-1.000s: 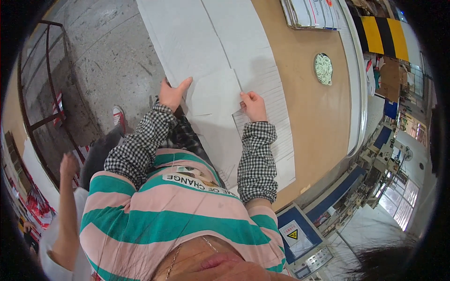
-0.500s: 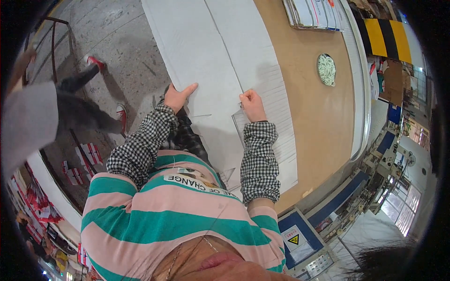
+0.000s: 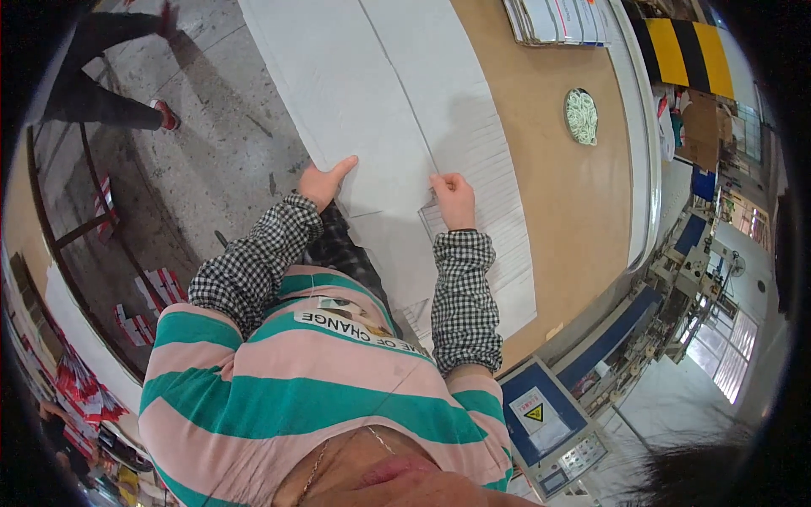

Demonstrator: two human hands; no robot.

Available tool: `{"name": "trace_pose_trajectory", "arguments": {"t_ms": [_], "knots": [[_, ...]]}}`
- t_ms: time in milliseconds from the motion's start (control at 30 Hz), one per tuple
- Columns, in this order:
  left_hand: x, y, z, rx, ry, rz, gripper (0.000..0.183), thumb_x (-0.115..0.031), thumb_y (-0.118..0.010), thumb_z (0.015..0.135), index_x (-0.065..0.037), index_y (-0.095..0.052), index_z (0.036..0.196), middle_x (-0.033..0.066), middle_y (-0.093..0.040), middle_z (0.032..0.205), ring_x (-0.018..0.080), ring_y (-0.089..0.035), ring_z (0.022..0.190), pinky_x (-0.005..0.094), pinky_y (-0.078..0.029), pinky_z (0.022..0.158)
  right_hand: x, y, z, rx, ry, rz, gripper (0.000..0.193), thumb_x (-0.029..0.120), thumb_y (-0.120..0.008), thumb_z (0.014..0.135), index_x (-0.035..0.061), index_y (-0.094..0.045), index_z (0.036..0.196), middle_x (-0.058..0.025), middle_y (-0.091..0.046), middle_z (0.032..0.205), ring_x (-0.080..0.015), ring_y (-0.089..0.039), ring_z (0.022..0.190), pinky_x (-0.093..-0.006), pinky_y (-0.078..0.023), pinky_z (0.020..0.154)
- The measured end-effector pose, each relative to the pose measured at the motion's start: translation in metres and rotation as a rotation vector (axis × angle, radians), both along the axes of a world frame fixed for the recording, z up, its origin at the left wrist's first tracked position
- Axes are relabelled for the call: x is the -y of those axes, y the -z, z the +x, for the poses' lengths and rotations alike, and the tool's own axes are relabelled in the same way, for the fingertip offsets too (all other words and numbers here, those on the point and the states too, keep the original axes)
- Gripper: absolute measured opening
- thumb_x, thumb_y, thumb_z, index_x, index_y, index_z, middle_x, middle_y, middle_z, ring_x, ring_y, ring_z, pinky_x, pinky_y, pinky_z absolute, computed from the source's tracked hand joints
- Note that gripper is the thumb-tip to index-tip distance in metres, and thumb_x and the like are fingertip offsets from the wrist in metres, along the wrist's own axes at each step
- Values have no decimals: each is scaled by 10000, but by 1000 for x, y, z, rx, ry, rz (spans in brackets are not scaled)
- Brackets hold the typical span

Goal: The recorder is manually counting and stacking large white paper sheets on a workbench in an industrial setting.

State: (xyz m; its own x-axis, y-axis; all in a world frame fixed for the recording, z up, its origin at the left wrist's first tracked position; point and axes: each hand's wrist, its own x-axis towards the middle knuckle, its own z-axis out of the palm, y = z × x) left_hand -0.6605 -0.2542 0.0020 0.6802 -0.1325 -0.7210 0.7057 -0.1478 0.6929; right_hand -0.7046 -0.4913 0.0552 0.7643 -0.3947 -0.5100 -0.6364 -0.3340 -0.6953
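Our left hand (image 3: 323,179) has slid up the sheet's near edge since a second ago; fingers grip the white sheet (image 3: 372,93). Right hand (image 3: 454,196) pinches its fold, stack (image 3: 498,211) beside, on table (image 3: 574,186). Alignment continues.

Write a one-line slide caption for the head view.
Both hands, left hand and right hand, grip the near edge of a large white sheet lying on a brown worktable.

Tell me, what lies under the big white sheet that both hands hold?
Under the white sheet lies a fanned stack of white sheets on the brown table. How far the stack continues underneath is covered.
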Motion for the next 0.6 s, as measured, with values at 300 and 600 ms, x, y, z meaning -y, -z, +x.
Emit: {"name": "trace_pose_trajectory", "arguments": {"t_ms": [300,600], "knots": [[0,1,-6,51,0,162,716,-484,-677,685,70,-526,1113,197,-571,1100,291,-540,1029,339,-414,876,21,-11,-79,-376,-280,-99,368,305,-677,709,-39,-596,811,-145,-618,784,-231,-583,739,-322,-458,675],[-7,18,-13,219,-84,164,710,-506,-650,704,82,-548,1089,190,-577,1097,280,-540,1020,345,-390,888,30,-5,-142,-286,-338,-23,342,289,-684,717,-14,-560,818,-110,-575,709,-198,-548,665,-324,-443,626]]}}
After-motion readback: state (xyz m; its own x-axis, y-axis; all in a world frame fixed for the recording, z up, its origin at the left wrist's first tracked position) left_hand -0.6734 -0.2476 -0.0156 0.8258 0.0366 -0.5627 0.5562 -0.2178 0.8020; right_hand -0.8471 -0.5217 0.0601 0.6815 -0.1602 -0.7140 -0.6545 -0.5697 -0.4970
